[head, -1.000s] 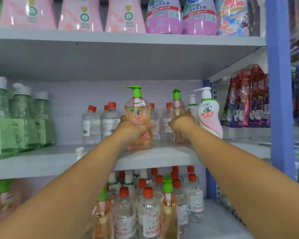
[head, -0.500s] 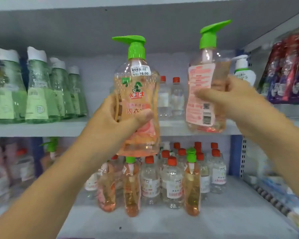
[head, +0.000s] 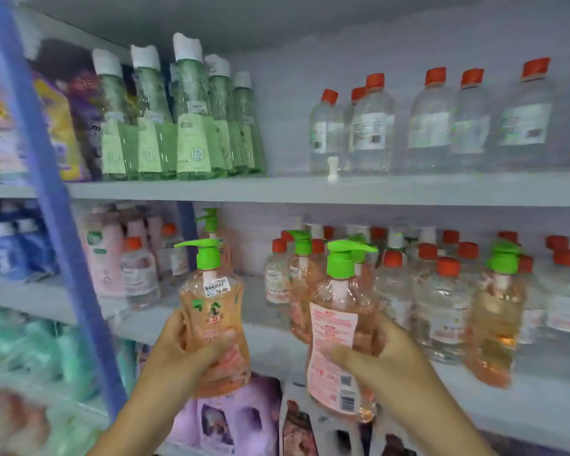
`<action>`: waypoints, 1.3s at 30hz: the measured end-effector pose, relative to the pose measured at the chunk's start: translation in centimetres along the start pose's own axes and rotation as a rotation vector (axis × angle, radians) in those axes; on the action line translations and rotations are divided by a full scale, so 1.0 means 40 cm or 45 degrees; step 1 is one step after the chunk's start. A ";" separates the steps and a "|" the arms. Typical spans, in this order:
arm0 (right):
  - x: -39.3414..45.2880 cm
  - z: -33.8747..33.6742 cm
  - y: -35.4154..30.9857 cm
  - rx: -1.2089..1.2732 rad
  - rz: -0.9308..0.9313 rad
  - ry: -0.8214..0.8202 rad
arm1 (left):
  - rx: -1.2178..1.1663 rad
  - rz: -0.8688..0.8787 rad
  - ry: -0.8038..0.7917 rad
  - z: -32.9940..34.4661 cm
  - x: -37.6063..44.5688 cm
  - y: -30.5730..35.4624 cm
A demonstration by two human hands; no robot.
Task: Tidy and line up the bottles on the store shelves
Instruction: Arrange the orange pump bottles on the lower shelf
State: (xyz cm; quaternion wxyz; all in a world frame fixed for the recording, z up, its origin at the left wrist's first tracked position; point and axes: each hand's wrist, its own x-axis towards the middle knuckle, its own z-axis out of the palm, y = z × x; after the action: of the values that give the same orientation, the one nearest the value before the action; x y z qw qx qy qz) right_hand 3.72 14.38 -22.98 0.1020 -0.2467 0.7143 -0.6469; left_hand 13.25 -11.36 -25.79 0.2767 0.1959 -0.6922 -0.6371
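upper shelf [head: 277, 190] at 12 o'clock, stocked with green bottles [head: 178, 126] and clear red-capped bottles [head: 431, 123]. left hand [head: 191, 353] wrapped tight around left pump bottle [head: 213, 324], upright at 7 o'clock, front label and price sticker showing. right hand [head: 379, 357] clamped on right pump bottle [head: 339, 334], upright at 5 o'clock, barcode label showing, both held clear of lower shelf [head: 524, 393].
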 end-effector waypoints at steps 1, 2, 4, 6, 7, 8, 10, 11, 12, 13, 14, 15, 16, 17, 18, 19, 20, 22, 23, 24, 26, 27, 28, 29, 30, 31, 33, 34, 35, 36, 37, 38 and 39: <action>0.016 0.033 0.009 0.002 0.015 0.034 | -0.009 0.012 0.025 -0.009 0.029 -0.005; 0.039 0.060 0.036 -0.005 0.017 0.049 | -0.022 0.038 0.038 -0.016 0.057 -0.012; 0.080 0.118 0.049 -0.012 0.010 0.123 | -0.013 0.081 0.074 -0.025 0.112 -0.027; 0.120 0.173 0.057 -0.006 0.018 0.175 | 0.013 0.103 0.070 -0.031 0.160 -0.039; 0.138 0.199 0.060 -0.009 0.021 0.214 | 0.033 0.130 0.049 -0.035 0.184 -0.044; 0.157 0.223 0.069 -0.016 0.020 0.255 | 0.062 0.154 0.022 -0.044 0.212 -0.055; 0.190 0.268 0.090 -0.027 0.031 0.354 | 0.087 0.151 -0.065 -0.068 0.263 -0.072; 0.202 0.290 0.100 -0.029 0.037 0.408 | 0.097 0.137 -0.105 -0.086 0.295 -0.086; 0.214 0.309 0.112 -0.034 0.039 0.449 | 0.120 0.133 -0.136 -0.103 0.327 -0.100; 0.226 0.330 0.119 -0.045 0.042 0.492 | 0.132 0.134 -0.158 -0.121 0.361 -0.115; 0.236 0.348 0.124 -0.058 0.034 0.525 | 0.162 0.134 -0.174 -0.136 0.390 -0.126; 0.244 0.368 0.126 -0.071 0.029 0.563 | 0.185 0.124 -0.204 -0.151 0.419 -0.137; 0.251 0.384 0.133 -0.081 0.020 0.598 | 0.195 0.121 -0.252 -0.161 0.449 -0.148; 0.258 0.400 0.138 -0.099 0.013 0.651 | 0.186 0.121 -0.316 -0.165 0.474 -0.155; 0.265 0.417 0.144 -0.125 -0.002 0.705 | 0.187 0.122 -0.381 -0.165 0.496 -0.161; 0.272 0.434 0.148 -0.162 -0.024 0.761 | 0.195 0.121 -0.440 -0.162 0.512 -0.164; 0.279 0.449 0.156 -0.202 -0.052 0.829 | 0.211 0.138 -0.485 -0.157 0.527 -0.170; 0.286 0.472 0.169 -0.235 -0.126 0.980 | 0.254 0.200 -0.515 -0.141 0.549 -0.178; 0.289 0.482 0.172 -0.245 -0.149 1.031 | 0.313 0.233 -0.513 -0.133 0.561 -0.182; 0.294 0.487 0.177 -0.275 -0.156 1.060 | 0.333 0.265 -0.520 -0.123 0.566 -0.182; 0.308 0.493 0.194 -0.354 -0.172 1.103 | 0.294 0.299 -0.568 -0.102 0.580 -0.182; 0.314 0.492 0.201 -0.398 -0.162 1.119 | 0.279 0.305 -0.619 -0.091 0.588 -0.180; 0.318 0.491 0.205 -0.445 -0.144 1.134 | 0.273 0.297 -0.675 -0.079 0.597 -0.182; 0.321 0.487 0.215 -0.500 -0.141 1.146 | 0.278 0.288 -0.732 -0.075 0.606 -0.186; 0.322 0.484 0.222 -0.568 -0.132 1.162 | 0.285 0.315 -0.755 -0.083 0.608 -0.187; 0.322 0.481 0.231 -0.644 -0.127 1.192 | 0.308 0.382 -0.678 -0.097 0.616 -0.193; 0.323 0.483 0.237 -0.713 -0.162 1.268 | 0.292 0.595 -0.314 -0.137 0.636 -0.193; 0.326 0.483 0.240 -0.707 -0.185 1.294 | 0.232 0.667 -0.142 -0.160 0.647 -0.182; 0.330 0.481 0.245 -0.687 -0.205 1.307 | 0.176 0.688 -0.028 -0.177 0.672 -0.178; 0.335 0.481 0.248 -0.672 -0.220 1.306 | 0.151 0.657 0.010 -0.188 0.695 -0.166; 0.337 0.481 0.252 -0.664 -0.238 1.292 | 0.132 0.606 0.004 -0.194 0.722 -0.155; 0.339 0.479 0.257 -0.653 -0.241 1.275 | 0.151 0.526 -0.038 -0.194 0.744 -0.143; 0.338 0.476 0.259 -0.645 -0.241 1.265 | 0.153 0.458 -0.096 -0.192 0.762 -0.133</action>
State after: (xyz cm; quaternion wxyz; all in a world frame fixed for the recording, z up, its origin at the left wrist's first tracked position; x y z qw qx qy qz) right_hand -1.32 -8.40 -33.45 -0.3673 0.0079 0.7843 -0.4999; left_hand -5.79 -36.88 -26.71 0.3477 0.0612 -0.7627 -0.5419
